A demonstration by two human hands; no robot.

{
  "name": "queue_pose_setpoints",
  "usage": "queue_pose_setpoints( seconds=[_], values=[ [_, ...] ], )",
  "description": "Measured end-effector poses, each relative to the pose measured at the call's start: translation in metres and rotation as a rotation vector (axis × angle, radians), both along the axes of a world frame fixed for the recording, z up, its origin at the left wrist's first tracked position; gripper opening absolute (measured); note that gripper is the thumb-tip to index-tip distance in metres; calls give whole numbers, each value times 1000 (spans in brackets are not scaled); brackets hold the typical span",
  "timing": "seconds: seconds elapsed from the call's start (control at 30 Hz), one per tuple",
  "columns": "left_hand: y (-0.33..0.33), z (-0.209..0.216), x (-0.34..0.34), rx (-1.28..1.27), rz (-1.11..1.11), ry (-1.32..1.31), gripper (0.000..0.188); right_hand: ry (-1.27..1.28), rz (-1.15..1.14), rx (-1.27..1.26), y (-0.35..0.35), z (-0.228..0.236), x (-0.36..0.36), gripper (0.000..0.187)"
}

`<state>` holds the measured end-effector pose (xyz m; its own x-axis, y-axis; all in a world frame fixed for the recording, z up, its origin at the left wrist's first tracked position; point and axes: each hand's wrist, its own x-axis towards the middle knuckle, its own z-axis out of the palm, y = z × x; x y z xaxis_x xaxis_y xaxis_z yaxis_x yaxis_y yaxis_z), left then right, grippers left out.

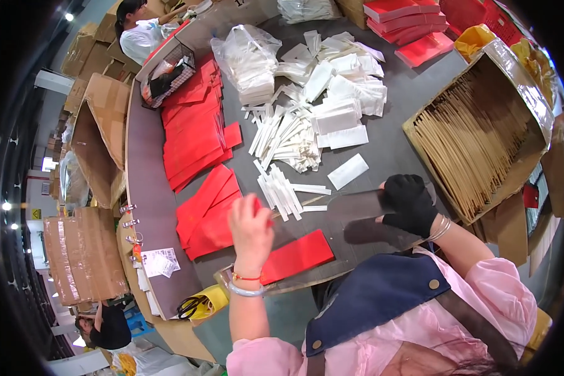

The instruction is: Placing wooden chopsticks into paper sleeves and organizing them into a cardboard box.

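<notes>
My left hand [252,230], bare and slightly blurred, is raised beside a fan of red envelopes [208,216]. Its fingers are bent together, and a bit of red shows among them; I cannot make out what it is. A single red envelope [299,255] lies flat at the near table edge, just right of that wrist. My right hand [410,204], in a black glove with bare fingertips, hovers low over a dark, shadowed patch of table. Its thumb and fingers are apart, with nothing plainly held. Closest to it lies a white paper packet [348,172].
White strips [288,138] and white packets [351,88] are heaped mid-table, beside a clear bag [250,62]. Red envelope stacks [194,135] line the left side. Right stands a carton [413,131] of brown sheets; red boxes [407,22] sit behind. A person [138,41] works beyond the partition.
</notes>
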<state>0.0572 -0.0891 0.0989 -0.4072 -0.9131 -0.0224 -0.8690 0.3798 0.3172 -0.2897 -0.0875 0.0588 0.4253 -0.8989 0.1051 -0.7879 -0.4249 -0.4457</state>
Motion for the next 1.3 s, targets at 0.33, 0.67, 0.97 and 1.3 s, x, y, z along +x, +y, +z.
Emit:
queue_pose_setpoints(
  seconds=[0.33, 0.67, 0.97, 1.3],
  values=[
    [81, -96, -69, 68, 696, 146, 93, 199, 108, 57, 6, 10, 18, 65],
    [85, -97, -64, 109, 645, 261, 94, 170, 254, 212, 11, -9, 36, 67],
    [86, -102, -64, 115, 630, 283, 96, 243, 314, 224, 9, -20, 57, 66],
    [86, -104, -58, 127, 621, 331, 95, 231, 198, 137, 11, 13, 11, 65]
  ],
)
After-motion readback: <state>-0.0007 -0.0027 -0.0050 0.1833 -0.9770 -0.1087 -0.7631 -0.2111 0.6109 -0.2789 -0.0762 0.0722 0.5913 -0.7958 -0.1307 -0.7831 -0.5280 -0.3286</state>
